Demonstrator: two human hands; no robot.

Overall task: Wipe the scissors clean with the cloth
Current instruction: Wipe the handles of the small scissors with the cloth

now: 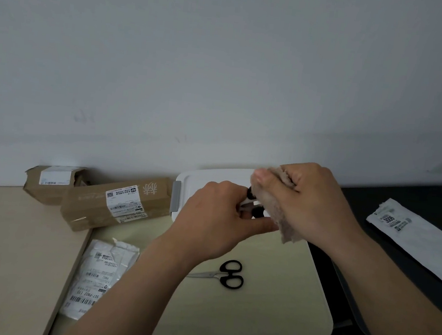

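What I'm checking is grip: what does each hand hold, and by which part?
The left hand pinches the scissors at the handle end; the right hand grips the cloth, bunched over the rest of them, blades hidden.

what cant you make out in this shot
Head view:
- held scissors: only a middle part shows; one end is inside the cloth gripped by the right hand, the other under the left hand.
- black-handled scissors: blade tips behind the left forearm.
- parcel labels: print too small.
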